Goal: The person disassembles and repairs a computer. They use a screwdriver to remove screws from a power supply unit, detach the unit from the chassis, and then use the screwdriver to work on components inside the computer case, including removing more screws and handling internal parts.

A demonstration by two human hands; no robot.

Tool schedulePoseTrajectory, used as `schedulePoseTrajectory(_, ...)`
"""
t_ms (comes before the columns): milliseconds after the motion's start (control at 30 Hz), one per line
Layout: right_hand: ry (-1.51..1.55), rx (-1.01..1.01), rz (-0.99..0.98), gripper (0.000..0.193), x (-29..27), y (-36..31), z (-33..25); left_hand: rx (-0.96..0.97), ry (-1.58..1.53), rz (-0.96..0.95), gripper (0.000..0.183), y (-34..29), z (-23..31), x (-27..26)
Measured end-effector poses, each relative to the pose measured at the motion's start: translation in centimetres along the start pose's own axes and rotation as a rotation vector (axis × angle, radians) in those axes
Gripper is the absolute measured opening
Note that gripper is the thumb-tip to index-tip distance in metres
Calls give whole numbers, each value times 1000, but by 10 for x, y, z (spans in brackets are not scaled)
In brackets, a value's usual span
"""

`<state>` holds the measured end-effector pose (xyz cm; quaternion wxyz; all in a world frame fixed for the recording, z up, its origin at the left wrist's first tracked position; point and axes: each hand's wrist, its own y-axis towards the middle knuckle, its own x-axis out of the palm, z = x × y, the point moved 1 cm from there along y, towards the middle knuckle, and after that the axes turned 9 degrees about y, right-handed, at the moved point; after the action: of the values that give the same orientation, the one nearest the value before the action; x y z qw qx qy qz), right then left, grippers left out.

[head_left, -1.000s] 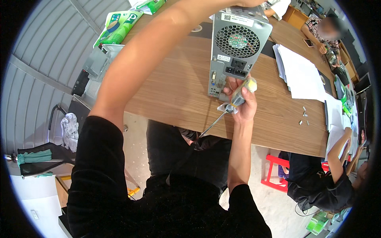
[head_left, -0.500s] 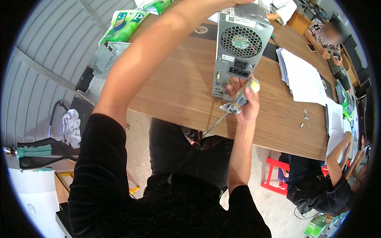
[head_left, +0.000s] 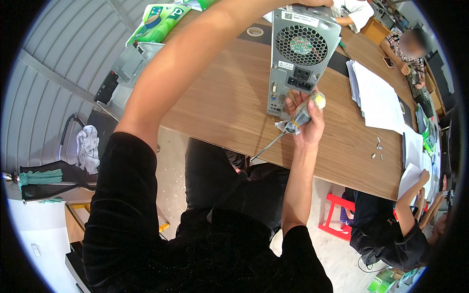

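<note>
A grey computer case stands upright on the wooden table, its back panel with a round honeycomb fan grille and power sockets facing me. My left hand grips its far top edge, with the fingers partly cut off by the picture's upper border. Below the sockets, my right hand is closed around a screwdriver whose grey handle has a yellow end and a crumpled wrapping near the shaft. The long metal shaft points down and left, past the table's near edge. Some of the right fingers are close against the case's lower part.
On the table lie a paper stack, small pale pieces, a tape roll and a green package. An opened metal housing sits left. Other people sit right and far; a red stool stands at right.
The whole scene has shifted slightly right and down in the picture. Both hands keep their hold on the case and the screwdriver. A person at the right has moved an arm over the papers.
</note>
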<state>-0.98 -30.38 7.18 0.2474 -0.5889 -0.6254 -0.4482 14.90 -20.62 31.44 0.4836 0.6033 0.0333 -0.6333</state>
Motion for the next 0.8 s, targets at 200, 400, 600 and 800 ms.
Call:
schedulePoseTrajectory(200, -10, 2, 11, 84, -3, 0, 2, 81, 189, -32, 22, 4, -1, 1)
schedulePoseTrajectory(400, -13, 1, 6, 84, -2, -2, 1, -26, 154, -76, 27, -1, 11, -8)
schedulePoseTrajectory(600, 9, -5, 3, 83, 0, -4, 1, -40, 155, -101, 30, -7, 23, -13)
schedulePoseTrajectory(800, 14, -9, -5, 80, -6, -4, -1, 18, 240, -114, 31, 8, 19, 0)
